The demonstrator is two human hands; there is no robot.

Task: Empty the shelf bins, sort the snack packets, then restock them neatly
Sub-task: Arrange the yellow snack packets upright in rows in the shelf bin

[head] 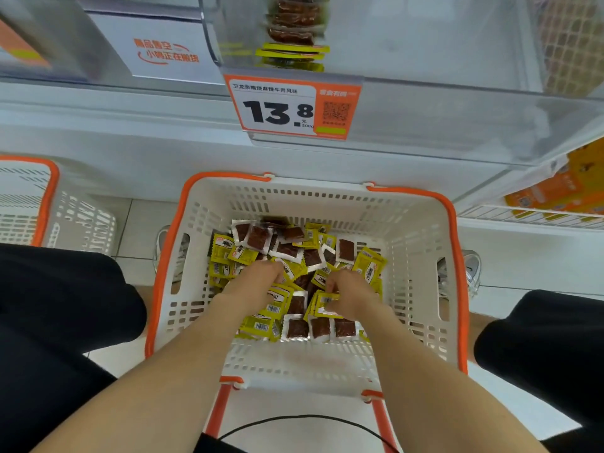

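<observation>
Where packets (295, 256) lie: loose in basket (421, 223), unsorted.
Left hand (258, 284): grasping packets.
Right hand (351, 292): pinching stacked packets.
Shelf bin (408, 53): barely restocked.

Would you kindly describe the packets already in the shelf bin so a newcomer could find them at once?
Find the orange-edged price tag reading 13.8 on the shelf edge; right above it stands a clear bin. The packets form one tidy row inside it, unlike the jumbled heap in the basket below.
</observation>
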